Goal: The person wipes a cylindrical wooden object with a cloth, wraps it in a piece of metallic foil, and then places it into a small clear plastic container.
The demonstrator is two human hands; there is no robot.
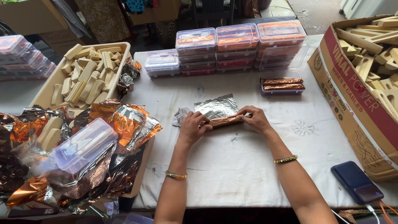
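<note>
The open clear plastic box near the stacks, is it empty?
No, the open clear plastic box holds two copper foil-wrapped bars lying side by side.

Everything's placed off the foil sheet (216, 107) mid-table: plastic boxes (237, 45) stacked behind it, wood-block tray (120, 52) back-left, crumpled foil pile (103, 141) left, cardboard box (356, 99) right, phone (356, 182) front-right.

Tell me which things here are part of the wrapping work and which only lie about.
In use: left hand, right hand, foil sheet, half-wrapped block, tray of wooden blocks, clear boxes.
Lying about: phone, crumpled foil scraps.
</note>
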